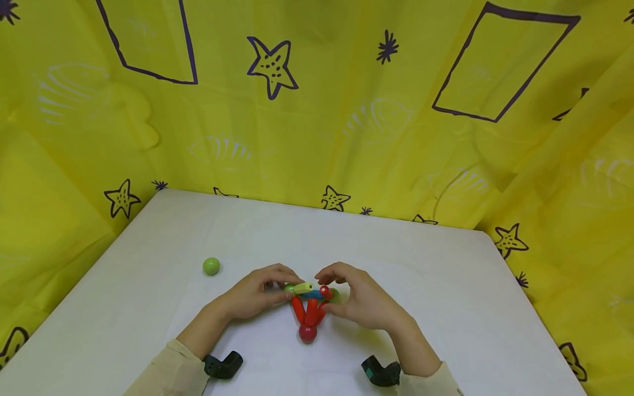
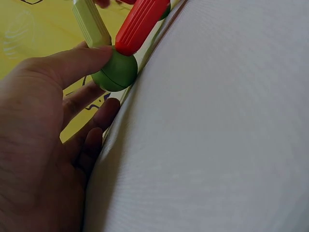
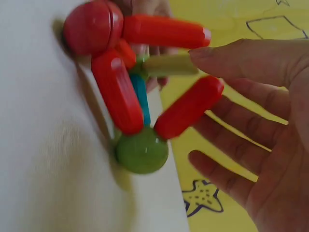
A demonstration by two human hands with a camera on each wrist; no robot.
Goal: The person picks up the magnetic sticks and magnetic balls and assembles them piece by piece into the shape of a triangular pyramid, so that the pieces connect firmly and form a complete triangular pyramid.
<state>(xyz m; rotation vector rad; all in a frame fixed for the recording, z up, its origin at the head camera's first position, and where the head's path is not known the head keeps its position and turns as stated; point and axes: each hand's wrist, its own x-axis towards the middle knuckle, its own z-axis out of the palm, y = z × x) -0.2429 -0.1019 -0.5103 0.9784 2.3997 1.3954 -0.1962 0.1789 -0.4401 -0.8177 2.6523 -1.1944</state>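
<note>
Between the hands on the white table stands a structure of balls and rods. Its red ball [image 1: 307,333] lies nearest me, with red rods [image 1: 311,312] fanning from it. A blue rod [image 1: 313,295] runs between two green balls at the back. My left hand [image 1: 255,294] pinches the left green ball [image 2: 118,72], from which a yellow-green rod [image 1: 303,287] rises. Around the right green ball [image 3: 142,152] and its raised red rod [image 3: 189,107], my right hand [image 1: 366,300] is spread, thumb and fingers apart. Whether its thumb touches any rod is unclear.
A loose light green ball [image 1: 211,266] lies on the table [image 1: 396,247], beyond the left hand. Yellow patterned cloth [image 1: 317,137] hangs behind and beside the table. Dark wrist devices [image 1: 224,365] sit by both sleeves.
</note>
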